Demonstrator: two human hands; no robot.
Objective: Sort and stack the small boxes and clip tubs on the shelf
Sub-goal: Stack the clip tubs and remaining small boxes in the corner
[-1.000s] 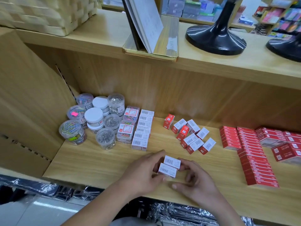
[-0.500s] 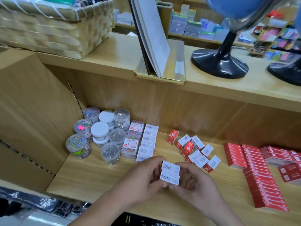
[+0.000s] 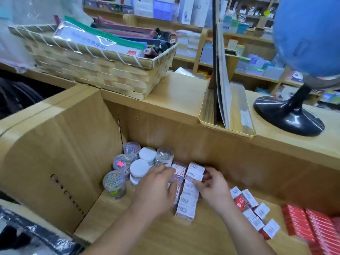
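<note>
Fingers (image 3: 199,184) of the right hand (image 3: 214,190) pinch a stacked pair of white boxes (image 3: 195,171) at the far end of the row of white boxes (image 3: 186,201) on the shelf (image 3: 147,236), their long sides lying across the row like the rest. Left of the row, the left hand (image 3: 156,188) rests, fingers nearly straight, on the clear packs (image 3: 179,170) beside the clip tubs (image 3: 139,168). Loose boxes (image 3: 257,212) lie right of the row, nearest the right hand.
</note>
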